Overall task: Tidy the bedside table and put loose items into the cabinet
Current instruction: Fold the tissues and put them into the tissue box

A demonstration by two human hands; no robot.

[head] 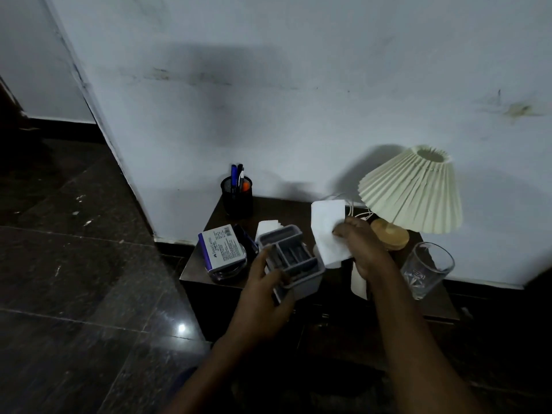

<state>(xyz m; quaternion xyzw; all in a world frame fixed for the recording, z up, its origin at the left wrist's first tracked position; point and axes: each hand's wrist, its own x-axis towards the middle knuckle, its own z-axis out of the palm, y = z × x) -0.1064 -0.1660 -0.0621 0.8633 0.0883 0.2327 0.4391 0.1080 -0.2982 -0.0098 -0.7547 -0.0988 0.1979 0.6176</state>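
Left hand point(263, 282) gripping grey compartmented plastic organiser box point(294, 255), tilted, over dark wooden bedside table point(283, 212) | right hand point(361, 249) pinching white folded paper sheet point(327, 231) just beside box | box likely light, rigid: hold by outer walls | paper flimsy: pinch edge

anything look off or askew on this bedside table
The pleated lamp shade sits tilted over its wooden base, not level. The blue-and-white box is perched at a slant on a glass dish near the left edge of the table.
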